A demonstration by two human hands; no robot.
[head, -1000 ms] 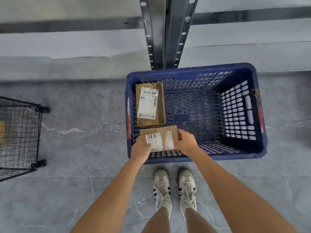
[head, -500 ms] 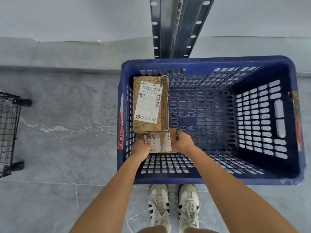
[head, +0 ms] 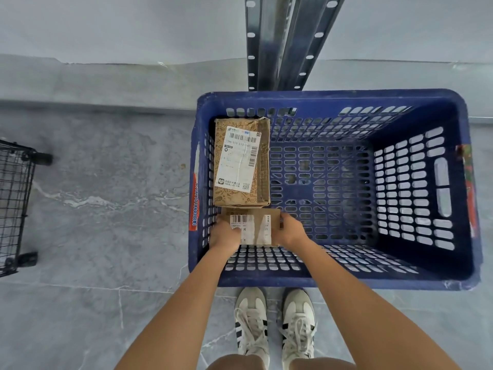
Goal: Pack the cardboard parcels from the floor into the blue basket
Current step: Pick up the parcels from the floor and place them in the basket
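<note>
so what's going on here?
A person leans over the blue basket and holds a small parcel by its two ends, left hand on one end and right hand on the other. It sits in the basket's near-left corner, right up against a larger parcel that lies flat along the left wall. Whether the small one rests on the bottom yet cannot be told. A black wire cart stands off to the left.

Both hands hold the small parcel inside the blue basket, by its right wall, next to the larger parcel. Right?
No: the head view shows the left hand and right hand holding the small parcel by the left wall of the blue basket, next to the larger parcel.
</note>
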